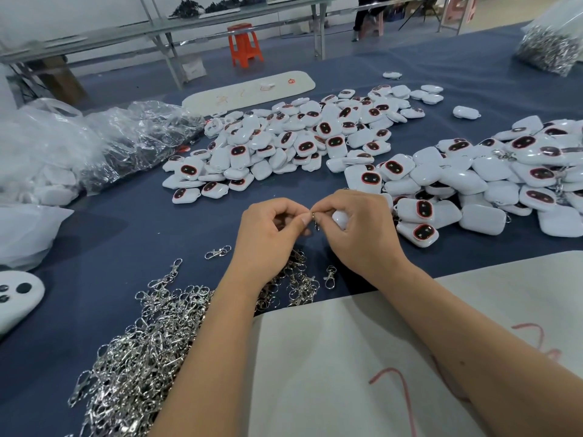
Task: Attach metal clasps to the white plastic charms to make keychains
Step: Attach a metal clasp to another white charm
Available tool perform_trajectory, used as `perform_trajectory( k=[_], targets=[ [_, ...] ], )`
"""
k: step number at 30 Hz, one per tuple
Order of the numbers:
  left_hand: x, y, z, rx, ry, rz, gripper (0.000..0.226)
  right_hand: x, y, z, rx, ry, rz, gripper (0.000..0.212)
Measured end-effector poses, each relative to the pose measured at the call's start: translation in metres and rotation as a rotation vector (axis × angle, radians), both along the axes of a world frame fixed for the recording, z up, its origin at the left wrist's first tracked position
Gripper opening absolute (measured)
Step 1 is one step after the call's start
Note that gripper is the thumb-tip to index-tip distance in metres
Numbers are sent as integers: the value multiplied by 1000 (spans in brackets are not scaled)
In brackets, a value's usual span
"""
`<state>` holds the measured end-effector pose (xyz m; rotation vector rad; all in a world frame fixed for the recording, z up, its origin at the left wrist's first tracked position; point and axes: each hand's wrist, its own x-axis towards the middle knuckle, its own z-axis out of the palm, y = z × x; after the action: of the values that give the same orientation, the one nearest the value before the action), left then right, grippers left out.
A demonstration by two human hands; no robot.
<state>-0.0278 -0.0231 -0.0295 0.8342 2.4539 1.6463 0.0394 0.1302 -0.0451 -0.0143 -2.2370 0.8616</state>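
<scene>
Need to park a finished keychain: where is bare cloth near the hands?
Bare blue cloth lies left of the left hand, between the clasp pile and the middle charm heap. Right of the right hand, charms crowd the cloth.

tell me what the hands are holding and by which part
The right hand grips a white charm by its end; the left hand pinches a metal clasp by its ring, at that charm.
</scene>
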Motion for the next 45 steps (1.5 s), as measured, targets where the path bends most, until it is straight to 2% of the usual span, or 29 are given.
perform_trajectory(
  k=[11, 16, 24, 28, 38, 41, 45],
  targets=[
    [1, 2, 0, -30, 5, 12, 13, 2, -2, 2, -1, -18, -10, 7],
    [3, 6, -4, -7, 118, 54, 17, 3, -2, 3, -9, 8, -23, 7],
    [6, 9, -4, 46, 294, 88, 10, 5, -5, 6, -43, 57, -39, 8],
    [7, 12, -3, 51, 334, 94, 10, 6, -4, 8, -104, 66, -20, 7],
    [11, 21, -3, 171, 176, 58, 15, 7, -2, 11, -427, -27, 82, 11],
    [13, 24, -3, 166, 191, 69, 15, 7, -2, 11, -463, -40, 78, 11],
    [12, 22, -2, 113, 298, 78, 13, 6, -4, 11, -490, -57, 115, 10]
  ],
)
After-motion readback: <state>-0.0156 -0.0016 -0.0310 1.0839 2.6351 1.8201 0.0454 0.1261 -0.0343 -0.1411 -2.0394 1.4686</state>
